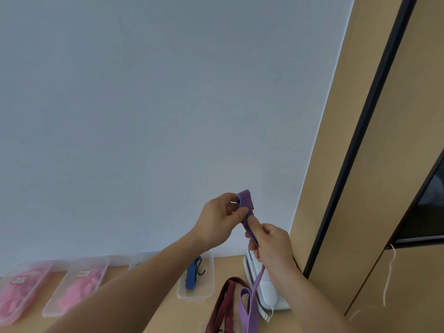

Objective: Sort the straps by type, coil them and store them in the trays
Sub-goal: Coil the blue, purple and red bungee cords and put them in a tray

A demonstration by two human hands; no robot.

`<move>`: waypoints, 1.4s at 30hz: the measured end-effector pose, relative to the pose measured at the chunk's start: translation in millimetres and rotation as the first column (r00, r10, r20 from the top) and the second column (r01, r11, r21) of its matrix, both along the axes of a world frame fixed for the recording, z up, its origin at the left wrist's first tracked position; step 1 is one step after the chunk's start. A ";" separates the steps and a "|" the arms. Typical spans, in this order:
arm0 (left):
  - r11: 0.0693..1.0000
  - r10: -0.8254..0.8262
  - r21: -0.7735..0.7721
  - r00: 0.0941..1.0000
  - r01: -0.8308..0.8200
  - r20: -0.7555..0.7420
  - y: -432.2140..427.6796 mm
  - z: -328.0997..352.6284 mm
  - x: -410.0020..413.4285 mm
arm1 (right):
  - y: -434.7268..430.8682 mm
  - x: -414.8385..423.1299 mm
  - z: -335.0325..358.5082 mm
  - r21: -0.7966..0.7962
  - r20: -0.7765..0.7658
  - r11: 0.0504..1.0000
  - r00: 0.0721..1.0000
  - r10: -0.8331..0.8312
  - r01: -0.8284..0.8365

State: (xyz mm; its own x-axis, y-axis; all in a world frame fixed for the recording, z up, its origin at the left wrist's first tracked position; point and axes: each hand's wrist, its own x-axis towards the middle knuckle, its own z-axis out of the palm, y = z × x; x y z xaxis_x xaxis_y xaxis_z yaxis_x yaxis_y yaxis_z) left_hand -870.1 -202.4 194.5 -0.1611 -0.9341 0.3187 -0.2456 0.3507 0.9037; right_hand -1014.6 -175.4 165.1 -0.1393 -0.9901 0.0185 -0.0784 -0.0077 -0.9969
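Purple strap [243,196] held aloft in two grips.
Left grip [219,221] pinches its looped top; right grip [271,246] clasps it just beneath the loop.

No text can be read: the labels [84,273] on 2 trays [49,312] are blurred, and the blue print [266,280] on the phone [271,296] is too small.

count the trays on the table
4 trays: two at left with pink contents, one mostly behind the left arm, one holding a blue strap. Others may be hidden.
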 end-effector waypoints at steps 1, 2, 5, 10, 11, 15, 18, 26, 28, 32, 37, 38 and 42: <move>0.999 0.011 -0.038 0.999 -0.010 0.032 0.1 -0.4 0.4 | -0.4 0.0 1.5 0.013 -0.004 1.000 1.000 0.006 -0.006; 0.997 0.028 -0.081 0.997 -0.021 0.078 0.0 -0.6 1.5 | -0.8 0.2 2.8 0.024 -0.007 1.000 1.000 0.015 -0.015; 0.961 0.128 -0.271 0.956 -0.054 0.264 -1.6 -4.6 6.3 | -0.2 1.3 4.6 0.047 0.003 0.998 0.999 0.040 -0.040; 0.744 0.376 -0.668 0.828 -0.001 0.417 2.8 -7.4 9.6 | 5.8 2.8 7.7 0.044 0.066 0.995 0.994 0.092 -0.095; 0.698 0.400 -0.715 0.810 0.034 0.429 3.6 -7.5 9.9 | 6.8 2.8 8.6 0.038 0.085 0.995 0.992 0.093 -0.097; 0.575 0.443 -0.802 0.763 0.162 0.471 1.2 -11.4 15.2 | 9.5 1.9 11.7 0.030 0.143 0.994 0.985 0.096 -0.101; 0.533 0.486 -0.803 0.681 0.266 0.548 -0.4 -14.1 15.1 | 10.2 0.5 12.2 0.018 0.143 0.990 0.980 0.135 -0.139; 0.937 0.161 -0.339 0.968 -0.088 0.194 2.3 -17.9 14.8 | 13.6 -4.3 10.4 -0.065 0.197 0.991 0.972 0.129 -0.119; 0.983 0.018 0.182 0.989 0.009 -0.146 4.1 -3.6 10.5 | 14.3 -5.1 12.3 -0.093 0.191 0.986 0.970 0.153 -0.137; 0.839 -0.181 0.427 0.912 0.338 -0.368 12.6 8.6 10.2 | 15.2 -3.6 10.4 -0.131 0.149 0.981 0.975 0.163 -0.144; 0.915 -0.192 0.285 0.930 0.285 -0.314 16.1 4.9 6.6 | 16.8 -2.8 4.9 -0.127 0.073 0.977 0.980 0.183 -0.172; 0.916 -0.196 0.283 0.933 0.284 -0.301 15.3 5.0 7.7 | 16.6 -3.6 4.2 -0.110 0.076 0.981 0.982 0.170 -0.162; 0.931 -0.183 0.258 0.940 0.260 -0.287 13.6 7.8 7.9 | 15.2 -2.8 2.4 -0.028 0.056 0.993 0.991 0.120 -0.118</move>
State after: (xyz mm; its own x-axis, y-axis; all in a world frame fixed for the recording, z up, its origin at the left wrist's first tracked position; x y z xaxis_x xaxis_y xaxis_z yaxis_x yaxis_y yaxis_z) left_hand -862.2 -188.8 202.3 -0.3238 -0.9409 0.0990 0.0588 0.0845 0.9947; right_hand -1017.4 -160.1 167.5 -0.0219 -0.9990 0.0381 -0.0178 -0.0377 -0.9991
